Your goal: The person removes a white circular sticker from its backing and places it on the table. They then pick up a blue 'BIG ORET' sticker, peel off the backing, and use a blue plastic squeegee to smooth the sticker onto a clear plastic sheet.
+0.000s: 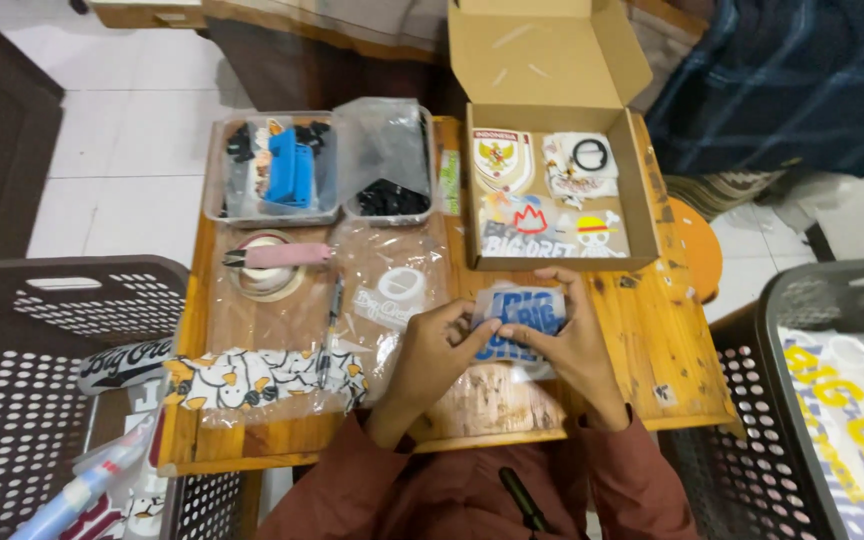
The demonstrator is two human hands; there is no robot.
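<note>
At lower centre of the frame, the left hand and right hand pinch a blue-lettered sticker between closed fingers, just above the wooden surface. An open cardboard box crowds the edge directly above; plastic baskets flank both sides, leaving little free room.

Blue-lettered sticker: edges covered by fingers of left hand and right hand; its lower part lost behind the thumbs. Both side baskets, left and right, cut by frame edges. Contents of clear plastic tubs too small to identify. Pen partly under plastic bags.
</note>
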